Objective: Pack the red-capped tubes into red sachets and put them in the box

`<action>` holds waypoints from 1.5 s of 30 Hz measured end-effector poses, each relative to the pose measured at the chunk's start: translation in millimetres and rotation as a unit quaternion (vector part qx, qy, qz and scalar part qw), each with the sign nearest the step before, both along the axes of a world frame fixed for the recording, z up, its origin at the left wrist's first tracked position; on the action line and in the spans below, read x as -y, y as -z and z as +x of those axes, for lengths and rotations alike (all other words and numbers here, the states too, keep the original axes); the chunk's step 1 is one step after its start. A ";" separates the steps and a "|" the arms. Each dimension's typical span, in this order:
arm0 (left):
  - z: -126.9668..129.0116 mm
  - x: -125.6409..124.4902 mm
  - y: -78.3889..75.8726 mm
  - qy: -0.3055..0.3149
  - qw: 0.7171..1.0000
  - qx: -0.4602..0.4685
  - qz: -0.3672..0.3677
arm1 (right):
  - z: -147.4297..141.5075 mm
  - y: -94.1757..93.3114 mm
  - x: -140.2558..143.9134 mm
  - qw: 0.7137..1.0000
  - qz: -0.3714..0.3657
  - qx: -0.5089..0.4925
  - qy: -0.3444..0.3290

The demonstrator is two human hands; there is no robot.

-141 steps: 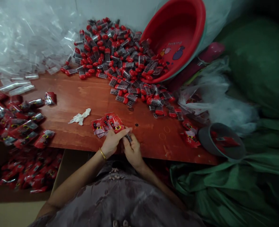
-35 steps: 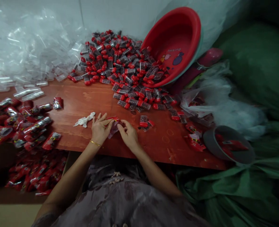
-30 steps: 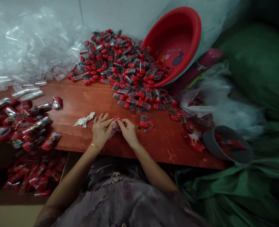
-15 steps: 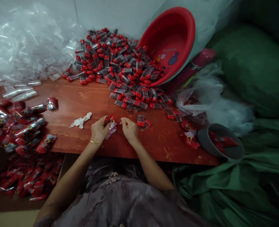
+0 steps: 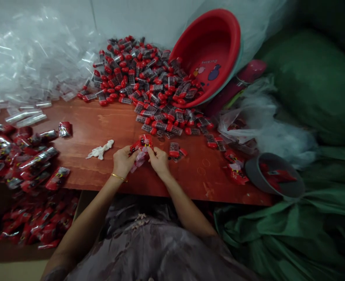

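Observation:
My left hand (image 5: 123, 162) is closed on a small bunch of red printed plastic sleeves (image 5: 144, 141), with pale pinkish film (image 5: 139, 160) hanging below them. From the other side my right hand (image 5: 160, 161) pinches the same red sleeve between thumb and finger. Whether one sleeve or more is in the grip, I cannot tell. Right of my right hand lie a few small clear containers with red caps (image 5: 174, 149). A crumpled white strip (image 5: 100, 150) rests on the table to the left of my left hand.
A large pile of red-capped clear containers (image 5: 149, 84) spills from a tilted red basin (image 5: 219, 43). Clear plastic tubes (image 5: 29, 70) heap at the back left. Red-sleeved pieces (image 5: 29, 156) lie at left, others in a box below (image 5: 40, 222). A grey bowl (image 5: 252, 171) stands right.
My right hand has closed in on the red sleeve by my left hand and now pinches it. More of the red print shows spread between both hands.

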State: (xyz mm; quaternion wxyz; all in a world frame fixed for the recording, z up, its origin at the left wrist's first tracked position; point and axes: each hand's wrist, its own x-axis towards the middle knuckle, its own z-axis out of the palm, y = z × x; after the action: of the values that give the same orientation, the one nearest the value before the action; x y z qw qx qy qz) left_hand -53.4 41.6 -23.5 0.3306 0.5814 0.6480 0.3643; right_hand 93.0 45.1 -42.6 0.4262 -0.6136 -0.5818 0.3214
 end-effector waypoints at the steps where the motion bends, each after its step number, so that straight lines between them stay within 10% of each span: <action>1: -0.3 -0.6 0.8 0.013 0.996 -0.081 0.019 | 1.9 0.4 -0.5 1.000 0.001 0.008 0.010; 6: 0.6 -4.0 5.8 0.021 0.958 -0.270 0.092 | 5.3 0.6 1.7 0.999 0.010 -0.036 -0.006; 14: -9.4 0.5 -6.5 0.043 0.968 -0.166 0.182 | 3.7 -1.4 16.0 0.997 0.007 -0.069 -0.014; 18: 0.5 10.5 -20.3 0.027 0.993 0.087 0.069 | 3.9 -5.3 20.4 0.990 -0.020 -0.136 -0.041; 23: 22.6 17.0 -32.2 0.033 0.947 0.314 -0.054 | 0.8 -13.6 28.8 0.990 0.009 -0.112 -0.088; 29: 20.8 17.9 -39.2 -0.034 0.909 0.402 -0.107 | 65.8 -31.1 13.2 0.979 0.106 0.116 -0.130; 33: 19.6 16.7 -38.6 -0.050 0.867 0.461 -0.182 | 127.4 -36.0 -22.4 0.902 0.131 0.365 -0.191; 38: 25.8 18.9 -35.4 -0.048 0.826 0.507 -0.242 | 141.1 -29.3 -54.7 0.846 0.082 0.428 -0.307; 45: 18.8 20.8 -38.3 -0.072 0.817 0.513 -0.254 | 123.2 -25.6 -49.6 0.913 0.109 0.328 -0.216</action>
State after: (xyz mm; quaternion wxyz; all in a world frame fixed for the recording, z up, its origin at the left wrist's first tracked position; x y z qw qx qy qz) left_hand -34.6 20.8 14.9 0.7242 0.1573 0.4938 0.4549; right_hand 216.2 94.6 -17.0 0.1958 -0.4941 -0.8384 0.1209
